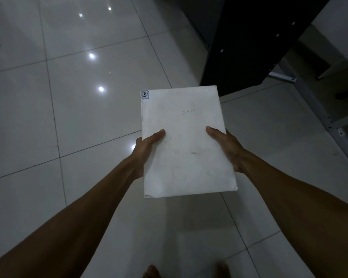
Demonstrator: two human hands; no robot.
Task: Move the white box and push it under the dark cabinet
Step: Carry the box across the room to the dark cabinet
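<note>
- Hands hold a white box (186, 141) flat in the air, above a glossy tiled floor (68, 117).
- Left hand (147, 151) grips the box's left edge, thumb pressed on top; its fingers are hidden beneath.
- Right hand (227, 147) grips the right edge the same way, thumb on the lid, fingers out of sight below.
- Small label (145, 95) sits at the box's far left corner; faint handwriting marks the lid.
- Dark cabinet (255, 43) stands ahead and to the right, near the box's far corner but not touching it.
- Grey metal frame (319, 109) runs along the floor beside the cabinet.
- Risks, as a judgement: the gap under the cabinet cannot be seen, so the box may not fit; lowering it carelessly could knock the cabinet's corner; the smooth floor may let the box slide askew toward the frame.
</note>
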